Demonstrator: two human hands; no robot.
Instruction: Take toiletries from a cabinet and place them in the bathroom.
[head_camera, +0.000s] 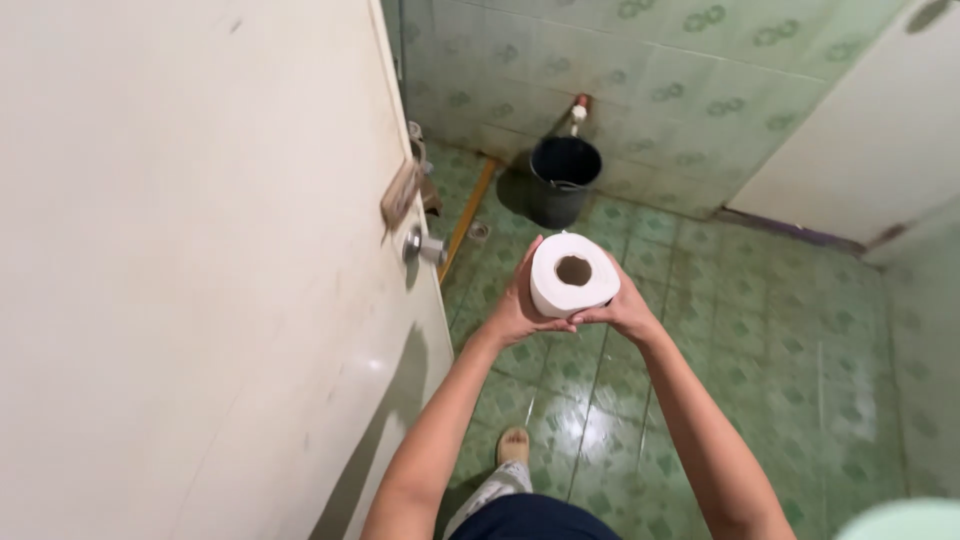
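You cradle the white paper toilet roll (572, 273) between your left hand (520, 310) and right hand (625, 310), fingers curled beneath it, steadying it above the green tiled floor (770, 340) near the black plastic bucket (563, 180).

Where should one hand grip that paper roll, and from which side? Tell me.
Judging by its pose, grip the roll across its round outer wall, coming from below, where the left hand and right hand cup it now. Its open core faces up toward the camera, so the curved sides are free for fingers and thumb. The soft paper would likely dent under a hard squeeze.
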